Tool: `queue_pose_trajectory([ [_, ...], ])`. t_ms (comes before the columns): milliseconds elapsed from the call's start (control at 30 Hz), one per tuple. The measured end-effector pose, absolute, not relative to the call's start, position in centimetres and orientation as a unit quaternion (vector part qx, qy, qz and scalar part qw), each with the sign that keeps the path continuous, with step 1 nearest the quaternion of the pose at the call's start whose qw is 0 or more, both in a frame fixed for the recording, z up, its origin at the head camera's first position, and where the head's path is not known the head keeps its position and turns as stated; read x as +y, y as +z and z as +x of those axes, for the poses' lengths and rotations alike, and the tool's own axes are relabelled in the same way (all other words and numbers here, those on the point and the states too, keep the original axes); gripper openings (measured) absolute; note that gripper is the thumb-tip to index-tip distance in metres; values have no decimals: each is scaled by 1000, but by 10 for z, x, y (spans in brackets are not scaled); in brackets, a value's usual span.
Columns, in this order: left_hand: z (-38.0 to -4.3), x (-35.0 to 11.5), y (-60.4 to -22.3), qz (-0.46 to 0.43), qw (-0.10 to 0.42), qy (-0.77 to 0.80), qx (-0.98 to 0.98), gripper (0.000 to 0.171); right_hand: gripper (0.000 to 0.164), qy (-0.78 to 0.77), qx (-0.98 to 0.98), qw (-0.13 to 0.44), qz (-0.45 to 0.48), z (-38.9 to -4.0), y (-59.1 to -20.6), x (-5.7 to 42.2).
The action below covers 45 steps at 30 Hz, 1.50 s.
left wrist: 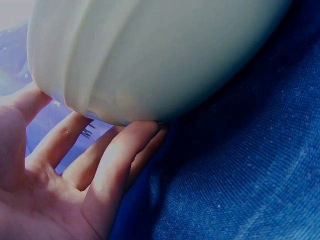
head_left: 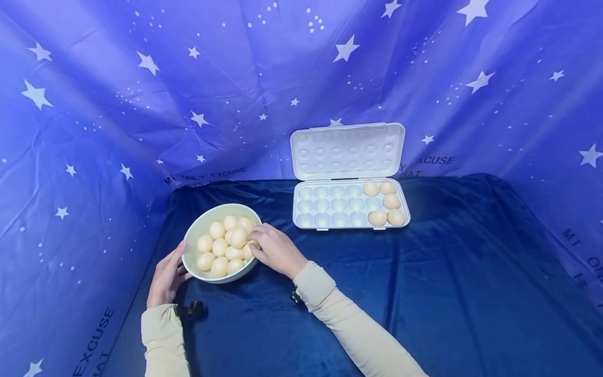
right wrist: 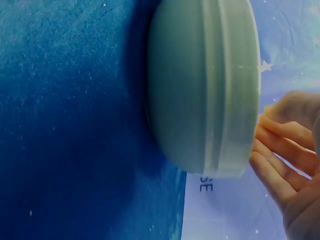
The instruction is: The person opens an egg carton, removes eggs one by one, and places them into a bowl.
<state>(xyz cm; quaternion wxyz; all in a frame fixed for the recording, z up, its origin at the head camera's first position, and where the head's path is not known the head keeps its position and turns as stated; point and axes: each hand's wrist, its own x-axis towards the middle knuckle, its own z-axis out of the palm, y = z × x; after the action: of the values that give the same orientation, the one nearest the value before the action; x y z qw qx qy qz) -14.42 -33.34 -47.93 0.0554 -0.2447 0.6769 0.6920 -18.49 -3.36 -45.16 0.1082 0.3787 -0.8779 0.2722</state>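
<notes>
A pale green bowl [head_left: 189, 256], tilted, holds a heap of cream-coloured eggs [head_left: 219, 247]. My left hand [head_left: 165, 277] grips its left side, thumb at the rim and fingers against the outer wall; in the left wrist view those fingers [left wrist: 125, 155] touch the bowl's side. Over the right rim reaches my right hand [head_left: 275, 248], its bent fingertips pinching an egg [head_left: 238, 237] at the top of the heap. From the right wrist camera, the bowl wall [right wrist: 200, 90] hides most of the eggs, and the right hand [right wrist: 290, 150] shows at the rim.
An open white egg carton [head_left: 347, 152] stands at the back, right of the bowl, lid raised. Several brown eggs [head_left: 391, 201] sit in its right-hand cups. Dark blue cloth [head_left: 358, 283] covers the table, and a star-patterned curtain [head_left: 264, 68] encloses the back and sides.
</notes>
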Motion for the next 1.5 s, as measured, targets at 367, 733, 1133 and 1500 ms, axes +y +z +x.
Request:
queue_pose_trajectory([
  [367,-142,-337,-480,-249,60,692,675,74,16,299,-880,145,340,-192,-449,14],
  [733,-145,-335,-479,-249,62,691,676,71,16,302,-892,175,288,-197,-449,73],
  [1133,-143,-334,-479,-240,60,697,673,42,25,285,-927,152,192,-199,-453,138],
  [1500,-143,-336,-482,-237,51,698,673,21,24,278,-936,172,130,-208,-455,182],
])
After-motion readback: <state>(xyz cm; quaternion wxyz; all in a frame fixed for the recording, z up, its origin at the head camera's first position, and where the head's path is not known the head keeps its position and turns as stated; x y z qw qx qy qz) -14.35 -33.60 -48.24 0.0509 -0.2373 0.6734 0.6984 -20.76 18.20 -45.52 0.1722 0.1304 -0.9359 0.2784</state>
